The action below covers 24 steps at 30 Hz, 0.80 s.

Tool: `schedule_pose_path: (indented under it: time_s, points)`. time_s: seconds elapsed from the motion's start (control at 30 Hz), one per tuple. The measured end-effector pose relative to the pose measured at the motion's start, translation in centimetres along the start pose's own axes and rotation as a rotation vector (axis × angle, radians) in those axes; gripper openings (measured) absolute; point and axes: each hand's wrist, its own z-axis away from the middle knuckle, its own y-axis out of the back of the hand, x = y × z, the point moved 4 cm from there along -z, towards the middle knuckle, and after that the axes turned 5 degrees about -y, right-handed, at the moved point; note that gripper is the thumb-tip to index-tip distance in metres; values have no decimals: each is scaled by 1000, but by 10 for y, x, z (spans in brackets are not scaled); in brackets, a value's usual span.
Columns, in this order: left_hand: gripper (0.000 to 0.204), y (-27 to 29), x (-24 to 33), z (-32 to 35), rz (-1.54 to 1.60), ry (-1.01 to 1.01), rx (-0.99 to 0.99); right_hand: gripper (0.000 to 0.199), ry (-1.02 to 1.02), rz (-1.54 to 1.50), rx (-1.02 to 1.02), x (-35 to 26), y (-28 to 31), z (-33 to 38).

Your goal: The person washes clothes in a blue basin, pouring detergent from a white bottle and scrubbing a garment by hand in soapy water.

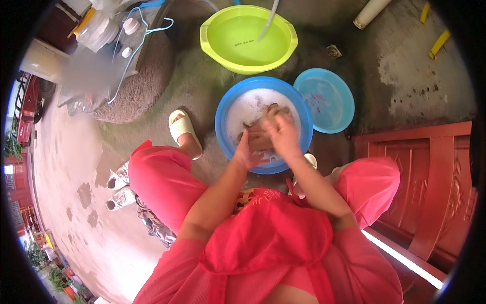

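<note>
A blue basin [221,119] of white, sudsy water stands on the ground between my feet. Over the suds is a wet tan item [259,138] with a darker edge; whether it is a cloth or a shoe I cannot tell. My left hand [246,153] grips its near left side, thumb up, with the other fingers partly beneath. From the right, my right hand [282,133] bends over its top with curled, slightly blurred fingers. Something brownish shows at those fingertips, too hidden to name.
Beyond stands a yellow-green basin [212,48] of water with a hose [268,21] in it. A light-blue basin [334,96] touches the blue one's right side. White shoes [120,198] and clothes [157,225] lie left. A red carved door [405,167] borders the right.
</note>
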Motion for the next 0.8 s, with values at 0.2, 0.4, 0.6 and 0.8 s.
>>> schedule_pose_path:
  time_s: [0.2,0.4,0.6,0.8]
  points:
    - [53,-39,22,13,241,-222,-424,24,364,114,-255,-60,-44,62]
    - [44,-41,8,-13,143,-278,-58,20,-290,244,-64,62,-36,-27]
    - [45,4,24,-46,383,-515,-332,12,-62,46,-193,-4,-58,38]
    - [41,-45,9,-11,-39,-400,-60,24,-194,339,-36,115,-32,-39]
